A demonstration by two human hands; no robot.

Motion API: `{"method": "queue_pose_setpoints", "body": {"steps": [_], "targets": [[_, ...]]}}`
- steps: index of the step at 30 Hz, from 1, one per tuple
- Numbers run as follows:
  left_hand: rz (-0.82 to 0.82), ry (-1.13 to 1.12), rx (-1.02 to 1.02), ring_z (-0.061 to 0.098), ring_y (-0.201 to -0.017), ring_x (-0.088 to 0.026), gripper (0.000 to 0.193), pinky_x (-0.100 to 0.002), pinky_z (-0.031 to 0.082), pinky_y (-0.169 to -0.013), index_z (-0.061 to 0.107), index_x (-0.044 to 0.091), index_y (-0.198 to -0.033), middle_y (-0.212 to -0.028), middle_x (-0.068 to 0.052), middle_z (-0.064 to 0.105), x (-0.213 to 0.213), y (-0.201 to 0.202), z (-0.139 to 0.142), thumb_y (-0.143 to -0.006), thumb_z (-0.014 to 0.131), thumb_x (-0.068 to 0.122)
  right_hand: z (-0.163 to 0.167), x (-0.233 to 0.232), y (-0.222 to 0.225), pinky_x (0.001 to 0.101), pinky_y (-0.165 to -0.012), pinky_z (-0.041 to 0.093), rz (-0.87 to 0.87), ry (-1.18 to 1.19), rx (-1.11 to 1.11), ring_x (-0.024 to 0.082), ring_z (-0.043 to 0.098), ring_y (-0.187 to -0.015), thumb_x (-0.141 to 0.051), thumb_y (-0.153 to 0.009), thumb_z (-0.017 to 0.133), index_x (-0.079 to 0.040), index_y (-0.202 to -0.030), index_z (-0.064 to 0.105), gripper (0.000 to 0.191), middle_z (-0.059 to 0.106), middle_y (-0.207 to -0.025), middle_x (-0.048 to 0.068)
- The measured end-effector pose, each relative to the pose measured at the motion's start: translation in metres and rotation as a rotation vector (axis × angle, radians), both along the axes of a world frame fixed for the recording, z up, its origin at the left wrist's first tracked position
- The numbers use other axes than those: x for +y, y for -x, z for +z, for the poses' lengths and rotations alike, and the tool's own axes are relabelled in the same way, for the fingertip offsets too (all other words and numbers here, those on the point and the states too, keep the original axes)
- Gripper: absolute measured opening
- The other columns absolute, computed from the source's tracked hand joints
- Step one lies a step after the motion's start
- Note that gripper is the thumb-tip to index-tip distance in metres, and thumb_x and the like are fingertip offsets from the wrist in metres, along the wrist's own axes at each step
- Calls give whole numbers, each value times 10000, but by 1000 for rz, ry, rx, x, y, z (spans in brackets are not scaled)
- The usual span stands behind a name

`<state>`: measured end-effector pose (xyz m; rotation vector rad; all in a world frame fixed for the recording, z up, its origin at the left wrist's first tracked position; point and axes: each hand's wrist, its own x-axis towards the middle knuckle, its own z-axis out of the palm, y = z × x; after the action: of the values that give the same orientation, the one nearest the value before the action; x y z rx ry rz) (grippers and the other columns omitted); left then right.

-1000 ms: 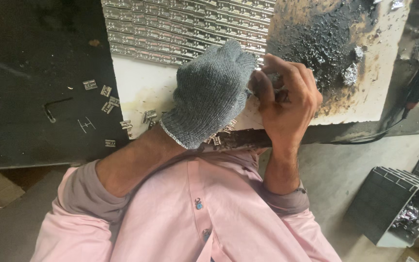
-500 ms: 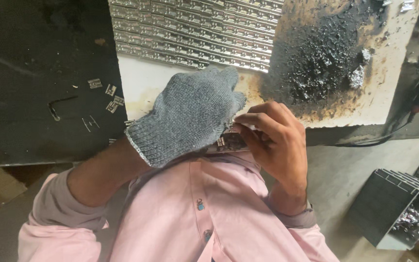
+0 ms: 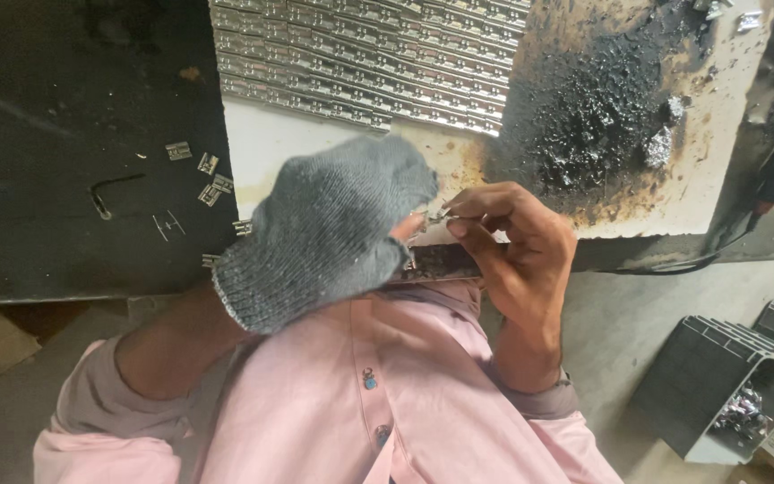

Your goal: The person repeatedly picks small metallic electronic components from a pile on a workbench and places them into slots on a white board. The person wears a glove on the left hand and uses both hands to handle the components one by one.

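My left hand (image 3: pixel 329 229) wears a grey knitted glove and is closed near the front edge of a white board (image 3: pixel 279 143). My bare right hand (image 3: pixel 512 246) pinches a small metal hinge (image 3: pixel 436 216) between thumb and fingertips, right against the gloved fingers. The glove hides what the left fingers grip; they appear to touch the same small hinge. Rows of small metal hinges (image 3: pixel 378 63) lie packed side by side on the far part of the board.
A black, burnt, greasy patch (image 3: pixel 602 108) covers the board's right part. Loose hinges (image 3: pixel 208 179) and a bent hex key (image 3: pixel 109 193) lie on the dark bench at left. Dark plastic bins (image 3: pixel 727 376) holding small metal parts stand on the floor at right.
Both hands have drawn back from the board toward my chest, then lifted slightly, with the right hand now pinching a small hinge against the glove. The view has shifted a little.
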<state>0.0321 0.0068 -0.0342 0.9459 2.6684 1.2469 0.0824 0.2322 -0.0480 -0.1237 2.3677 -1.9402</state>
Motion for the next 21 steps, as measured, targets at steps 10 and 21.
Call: {"method": "queue_pose_setpoints", "body": {"steps": [10, 21], "targets": [[139, -325, -177, 722, -800, -249, 272, -361, 582, -717, 742, 93, -1214, -950, -115, 734, 5, -18, -7, -947, 785, 115, -12, -15, -1, 184, -605, 499, -208, 144, 89, 67, 650, -762, 164, -927, 737, 67, -1035, 696, 151, 725, -1005, 128], [204, -223, -113, 698, -761, -285, 233, -390, 545, -661, 756, 96, -1184, -938, -134, 738, 2, -34, -11, -954, 771, 132, 6, -18, 13, 259, -634, 511, 15, -308, 390, 169, 690, -768, 166, -798, 773, 26, -969, 733, 225, 744, -958, 128]]}}
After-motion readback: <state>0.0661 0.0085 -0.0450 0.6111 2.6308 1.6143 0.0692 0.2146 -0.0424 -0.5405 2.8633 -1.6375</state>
